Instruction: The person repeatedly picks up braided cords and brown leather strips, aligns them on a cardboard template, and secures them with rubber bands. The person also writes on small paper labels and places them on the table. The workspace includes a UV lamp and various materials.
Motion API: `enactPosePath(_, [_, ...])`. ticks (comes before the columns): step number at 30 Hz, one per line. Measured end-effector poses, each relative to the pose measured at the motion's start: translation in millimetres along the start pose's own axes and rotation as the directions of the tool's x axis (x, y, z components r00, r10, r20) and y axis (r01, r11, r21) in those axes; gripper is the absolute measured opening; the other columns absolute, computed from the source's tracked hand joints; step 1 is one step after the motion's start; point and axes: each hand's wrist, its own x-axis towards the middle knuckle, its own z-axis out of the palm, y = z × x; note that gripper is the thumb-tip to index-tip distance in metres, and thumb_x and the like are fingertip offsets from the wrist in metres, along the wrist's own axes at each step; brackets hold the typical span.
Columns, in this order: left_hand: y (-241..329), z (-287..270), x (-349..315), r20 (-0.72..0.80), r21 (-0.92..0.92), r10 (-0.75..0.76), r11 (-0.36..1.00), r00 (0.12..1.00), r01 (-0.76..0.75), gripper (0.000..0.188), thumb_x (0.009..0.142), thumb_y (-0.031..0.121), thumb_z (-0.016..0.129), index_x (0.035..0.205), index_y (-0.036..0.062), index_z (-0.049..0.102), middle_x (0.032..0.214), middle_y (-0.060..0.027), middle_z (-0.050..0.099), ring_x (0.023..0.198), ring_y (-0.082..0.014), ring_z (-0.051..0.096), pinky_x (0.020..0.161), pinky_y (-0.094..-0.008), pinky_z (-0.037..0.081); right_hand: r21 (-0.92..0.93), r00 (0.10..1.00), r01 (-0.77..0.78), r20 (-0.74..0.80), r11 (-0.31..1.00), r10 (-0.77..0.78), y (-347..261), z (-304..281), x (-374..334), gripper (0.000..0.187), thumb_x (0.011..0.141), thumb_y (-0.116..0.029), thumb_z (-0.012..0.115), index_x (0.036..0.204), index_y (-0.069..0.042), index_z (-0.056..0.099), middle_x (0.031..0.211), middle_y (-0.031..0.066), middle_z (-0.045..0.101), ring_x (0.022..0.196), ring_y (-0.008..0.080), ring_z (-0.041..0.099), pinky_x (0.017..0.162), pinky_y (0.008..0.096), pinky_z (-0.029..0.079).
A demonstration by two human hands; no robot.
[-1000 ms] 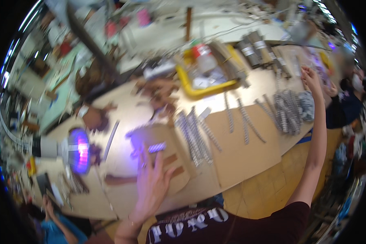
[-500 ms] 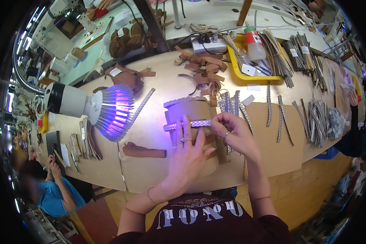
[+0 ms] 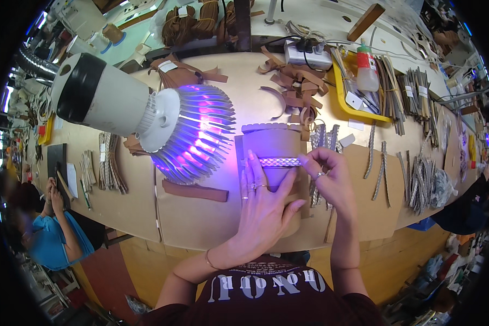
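A silvery braided strap [image 3: 280, 162] lies crosswise over a rounded brown cardboard form [image 3: 271, 142] in front of me. My left hand [image 3: 262, 214] rests on the form with its fingers stretched out, the fingertips on the strap's left end. At the other end, the thumb and fingers of my right hand [image 3: 331, 179] pinch the strap close to the form's right edge. Violet light from a finned lamp [image 3: 195, 136], just left of the form, falls on my left hand and the strap. The fingertips hide both ends of the strap.
A folded brown strip [image 3: 195, 190] lies below the lamp. Brown scraps [image 3: 299, 87] are heaped behind the form. To the right are a yellow tray [image 3: 339, 103] with a bottle [image 3: 367, 73], and braided strap bundles [image 3: 421, 185]. Another person [image 3: 60, 236] sits at far left.
My view has shifted, so the lamp appears larger and nearer the form. Both hands keep their places on the strap, the right still pinching its end.
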Motion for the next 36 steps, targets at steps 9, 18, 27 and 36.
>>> enactPosePath(9, [-1, 0, 3, 0.01, 0.033, 0.009, 0.999, 1.0, -0.009, 0.065, 0.087, 0.04, 0.066, 0.143, 0.0182, 0.042, 0.144, -0.0479, 0.004, 0.134, -0.0628, 0.012, 0.108, -0.0605, 0.023, -0.177, 0.98, 0.199, 0.059, 0.964, -0.192, -54, 6, 2, 0.015, 0.084, -0.01, 0.069, 0.08, 0.002, 0.063, 0.066, -0.0011, 0.057, 0.062, 0.0052, 0.048, 0.057, 0.0237, 0.041])
enactPosePath(18, [-5, 0, 1, 0.03, 0.043, 0.037, 0.998, 0.999, -0.039, 0.066, 0.086, 0.045, 0.067, 0.141, 0.0164, 0.042, 0.145, -0.0459, 0.002, 0.134, -0.0626, 0.015, 0.108, -0.0599, 0.024, -0.162, 0.986, 0.158, -0.02, 0.974, -0.163, -33, -5, 3, 0.021, 0.084, -0.018, 0.07, 0.077, 0.002, 0.066, 0.061, 0.005, 0.062, 0.055, 0.0084, 0.053, 0.051, 0.0256, 0.042])
enactPosePath(27, [-13, -1, -2, 0.014, -0.075, 0.101, 0.992, 0.995, -0.099, 0.092, 0.081, 0.049, 0.07, 0.142, -0.0028, 0.024, 0.146, -0.0443, -0.002, 0.133, -0.0648, 0.009, 0.108, -0.0645, 0.019, -0.12, 1.0, 0.011, 0.019, 0.993, -0.008, -16, -11, 0, 0.022, 0.089, -0.019, 0.07, 0.085, 0.002, 0.067, 0.071, -0.0019, 0.059, 0.066, 0.004, 0.049, 0.057, 0.0213, 0.039])
enactPosePath(36, [-9, -4, 0, 0.042, -0.013, 0.087, 0.996, 0.995, -0.086, 0.095, 0.082, 0.052, 0.068, 0.143, -0.0054, 0.024, 0.146, -0.0455, 0.001, 0.134, -0.0642, 0.008, 0.108, -0.0626, 0.023, -0.113, 0.999, -0.02, 0.039, 0.993, 0.025, -6, -11, 3, 0.024, 0.089, -0.022, 0.07, 0.084, 0.001, 0.067, 0.07, -0.0023, 0.059, 0.066, 0.005, 0.049, 0.059, 0.0223, 0.04])
